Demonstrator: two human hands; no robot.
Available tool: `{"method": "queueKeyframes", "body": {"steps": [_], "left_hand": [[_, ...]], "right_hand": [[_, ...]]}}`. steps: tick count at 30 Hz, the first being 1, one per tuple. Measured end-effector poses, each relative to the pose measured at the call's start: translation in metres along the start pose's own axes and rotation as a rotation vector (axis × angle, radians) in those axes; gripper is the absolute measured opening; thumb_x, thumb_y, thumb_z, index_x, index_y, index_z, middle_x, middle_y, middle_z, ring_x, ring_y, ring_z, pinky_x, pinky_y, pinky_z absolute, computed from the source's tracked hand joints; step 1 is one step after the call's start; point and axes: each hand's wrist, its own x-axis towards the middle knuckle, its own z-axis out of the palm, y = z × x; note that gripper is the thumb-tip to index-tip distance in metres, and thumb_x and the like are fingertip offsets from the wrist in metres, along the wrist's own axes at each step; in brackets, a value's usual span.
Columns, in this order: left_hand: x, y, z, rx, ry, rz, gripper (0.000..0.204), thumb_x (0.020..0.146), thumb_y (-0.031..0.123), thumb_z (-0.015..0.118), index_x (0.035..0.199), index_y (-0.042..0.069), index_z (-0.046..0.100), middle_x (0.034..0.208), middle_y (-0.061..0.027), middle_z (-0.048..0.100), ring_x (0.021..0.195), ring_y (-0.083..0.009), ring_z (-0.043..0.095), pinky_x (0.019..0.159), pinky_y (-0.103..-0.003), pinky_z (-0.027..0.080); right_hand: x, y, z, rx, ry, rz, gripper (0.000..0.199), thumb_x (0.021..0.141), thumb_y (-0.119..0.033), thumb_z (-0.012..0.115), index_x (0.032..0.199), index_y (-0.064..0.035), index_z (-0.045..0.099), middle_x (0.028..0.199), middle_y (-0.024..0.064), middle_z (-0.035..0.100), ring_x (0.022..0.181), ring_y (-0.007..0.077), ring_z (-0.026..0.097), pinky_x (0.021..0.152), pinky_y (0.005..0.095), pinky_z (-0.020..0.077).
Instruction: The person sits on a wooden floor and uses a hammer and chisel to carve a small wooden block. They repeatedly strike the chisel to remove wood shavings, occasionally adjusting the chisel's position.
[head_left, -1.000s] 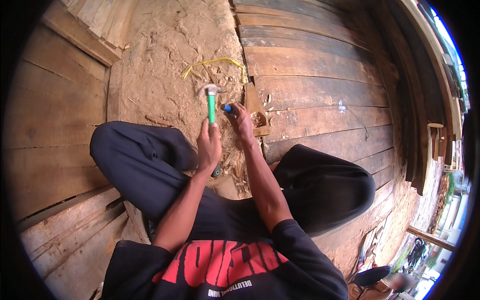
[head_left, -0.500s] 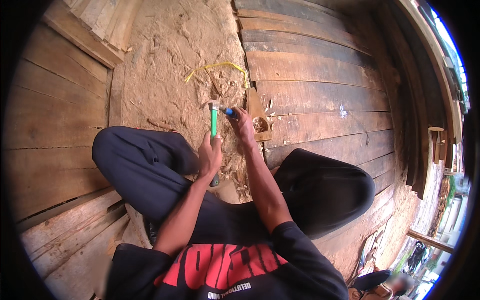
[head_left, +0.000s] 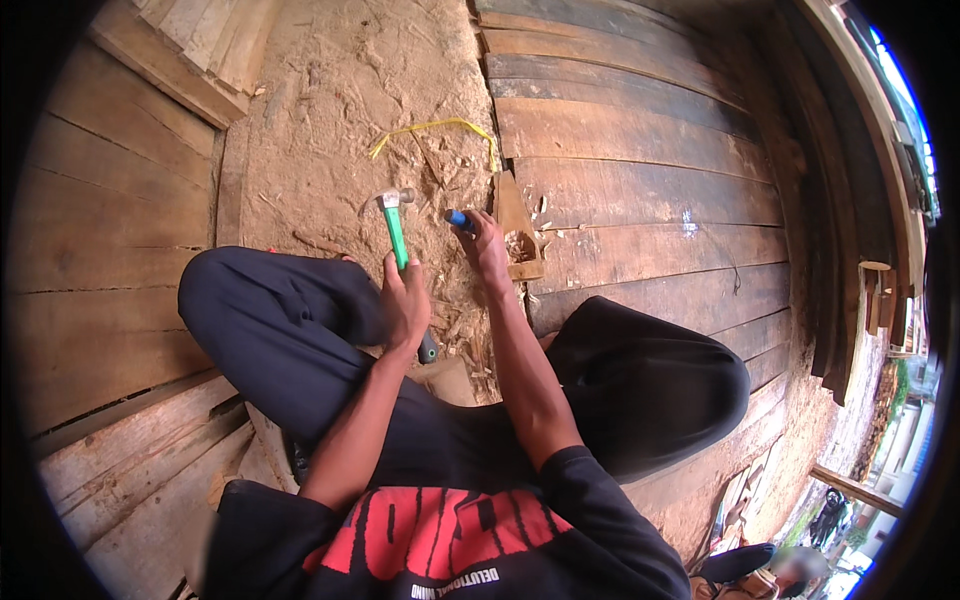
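My left hand (head_left: 406, 308) is closed round the handle of a claw hammer (head_left: 396, 232) with a green shaft and a metal head. The hammer's head stands off to the left, apart from the other tool. In my right hand (head_left: 486, 250) is a blue-handled chisel (head_left: 460, 219), its butt end toward the hammer; the fingers hide its blade. Right beside that hand lies a tapered wooden block (head_left: 509, 195) with a hollow at its near end, holding wood chips (head_left: 519, 245).
A yellow strap (head_left: 440, 124) lies on the sandy ground (head_left: 330, 130) beyond my hands. Wooden planks (head_left: 640, 190) extend to the right, with chips scattered on them. More boards (head_left: 120, 220) stand on the left. Another person (head_left: 775, 578) sits at the lower right.
The hammer has swung left, away from the chisel's butt end, and my left hand has shifted slightly left with it. My right hand and the block are almost unmoved.
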Motion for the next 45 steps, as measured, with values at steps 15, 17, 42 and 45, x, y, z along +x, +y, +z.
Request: {"method": "queueKeyframes", "body": {"steps": [15, 17, 42, 45], "left_hand": [[-0.006, -0.033, 0.014, 0.149, -0.101, -0.060, 0.024, 0.101, 0.029, 0.050, 0.105, 0.006, 0.050, 0.072, -0.0028, 0.051, 0.050, -0.0094, 0.049, 0.041, -0.028, 0.039], [-0.005, -0.009, 0.007, -0.106, -0.132, -0.151, 0.026, 0.100, 0.032, 0.052, 0.105, 0.007, 0.050, 0.072, -0.0038, 0.051, 0.050, -0.0121, 0.049, 0.043, -0.028, 0.040], [-0.004, 0.019, -0.005, -0.402, -0.159, -0.274, 0.030, 0.102, 0.038, 0.046, 0.102, 0.008, 0.045, 0.073, -0.0013, 0.046, 0.051, -0.0092, 0.044, 0.043, -0.026, 0.039], [-0.004, 0.020, -0.006, -0.463, -0.182, -0.269, 0.028, 0.102, 0.037, 0.045, 0.102, 0.009, 0.044, 0.072, -0.0007, 0.046, 0.049, -0.0078, 0.042, 0.041, -0.025, 0.036]], "right_hand": [[-0.018, -0.012, 0.010, -0.002, 0.013, -0.158, 0.028, 0.078, -0.008, 0.074, 0.104, 0.0004, 0.065, 0.092, 0.0199, 0.064, 0.086, 0.0397, 0.061, 0.076, 0.0448, 0.0500], [-0.019, -0.012, 0.009, -0.014, 0.054, -0.166, 0.027, 0.079, -0.008, 0.073, 0.104, 0.0001, 0.065, 0.092, 0.0199, 0.064, 0.086, 0.0398, 0.061, 0.076, 0.0447, 0.0500], [-0.005, -0.018, 0.006, -0.012, 0.124, -0.080, 0.021, 0.082, -0.006, 0.070, 0.101, -0.0001, 0.064, 0.093, 0.0199, 0.065, 0.086, 0.0394, 0.064, 0.076, 0.0423, 0.0517], [-0.006, -0.018, 0.005, 0.008, 0.102, -0.095, 0.023, 0.081, -0.007, 0.071, 0.102, 0.0005, 0.064, 0.094, 0.0205, 0.066, 0.086, 0.0396, 0.064, 0.077, 0.0422, 0.0519]]}}
